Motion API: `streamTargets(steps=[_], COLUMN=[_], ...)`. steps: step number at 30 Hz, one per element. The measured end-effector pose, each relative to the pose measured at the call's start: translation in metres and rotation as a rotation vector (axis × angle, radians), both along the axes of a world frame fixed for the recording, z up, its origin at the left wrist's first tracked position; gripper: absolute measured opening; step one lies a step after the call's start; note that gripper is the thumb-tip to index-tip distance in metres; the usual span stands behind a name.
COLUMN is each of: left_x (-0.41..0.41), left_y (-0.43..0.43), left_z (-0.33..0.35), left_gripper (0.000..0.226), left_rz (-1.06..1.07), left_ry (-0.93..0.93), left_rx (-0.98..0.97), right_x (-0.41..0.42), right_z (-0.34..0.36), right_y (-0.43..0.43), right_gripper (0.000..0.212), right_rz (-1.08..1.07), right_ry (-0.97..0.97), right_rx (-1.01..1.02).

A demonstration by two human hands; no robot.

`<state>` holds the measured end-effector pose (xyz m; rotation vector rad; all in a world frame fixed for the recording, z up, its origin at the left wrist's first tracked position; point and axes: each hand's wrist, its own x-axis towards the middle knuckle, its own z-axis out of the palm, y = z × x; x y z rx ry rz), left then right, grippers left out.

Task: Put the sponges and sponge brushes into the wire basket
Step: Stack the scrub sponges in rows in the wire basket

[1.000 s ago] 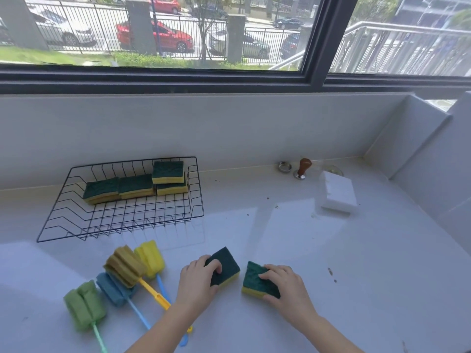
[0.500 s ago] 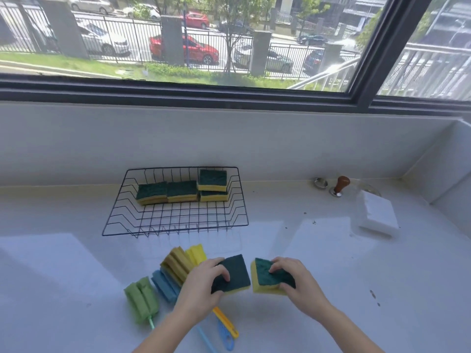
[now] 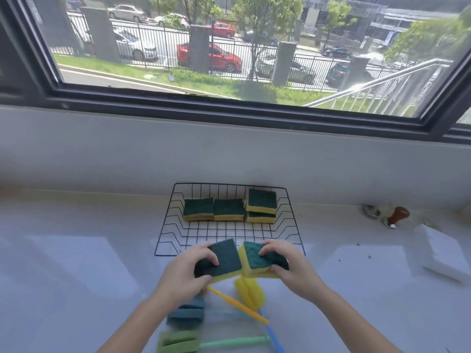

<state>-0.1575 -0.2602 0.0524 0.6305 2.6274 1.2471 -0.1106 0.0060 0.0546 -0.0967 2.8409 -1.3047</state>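
Note:
A black wire basket (image 3: 165, 240) stands on the white counter by the wall, with several green-and-yellow sponges (image 3: 229, 209) along its back. My left hand (image 3: 183, 273) grips one green-and-yellow sponge (image 3: 226, 258) in the air at the basket's front edge. My right hand (image 3: 290, 266) grips a second such sponge (image 3: 252, 261) right beside it, the two almost touching. Below my hands lie sponge brushes: a yellow one (image 3: 249, 293), a blue one (image 3: 187, 314) and a green one (image 3: 178, 342), their thin handles pointing right.
A white block (image 3: 443, 256) lies on the counter at the right. A small metal ring (image 3: 370, 210) and a brown-handled knob (image 3: 397, 216) sit near the back wall. The window ledge wall rises behind the basket.
Both hands have lifted their sponges off the counter and carried them forward to the basket's front edge. The view has shifted left, so the basket now sits centred.

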Motion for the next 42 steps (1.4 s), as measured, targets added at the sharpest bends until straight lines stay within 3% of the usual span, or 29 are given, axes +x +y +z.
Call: streamTargets(steps=[4, 19, 30, 34, 37, 42], left_x=[-0.059, -0.225, -0.236, -0.235, -0.234, -0.227], left_y=[-0.016, -0.010, -0.008, -0.005, -0.005, 0.004], left_z=[0.007, -0.052, -0.077, -0.080, -0.080, -0.074], left_gripper=[0.036, 0.039, 0.034, 0.031, 0.032, 0.034], left_rz=[0.006, -0.065, -0.023, -0.034, -0.032, 0.019], left_ry=[0.012, 0.133, 0.105, 0.151, 0.180, 0.210], left_rx=[0.044, -0.140, -0.134, -0.153, -0.161, -0.309], right_x=[-0.051, -0.210, -0.227, -0.225, -0.224, -0.227], right_z=[0.012, -0.031, -0.049, -0.050, -0.054, -0.063], right_y=[-0.004, -0.035, -0.028, -0.020, -0.020, -0.019], right_gripper=[0.051, 0.034, 0.043, 0.056, 0.053, 0.050], right_rz=[-0.025, 0.063, 0.131, 0.043, 0.038, -0.019], right_ry=[0.078, 0.098, 0.030, -0.003, 0.023, 0.023], right_rx=[0.036, 0.299, 0.315, 0.325, 0.348, 0.440])
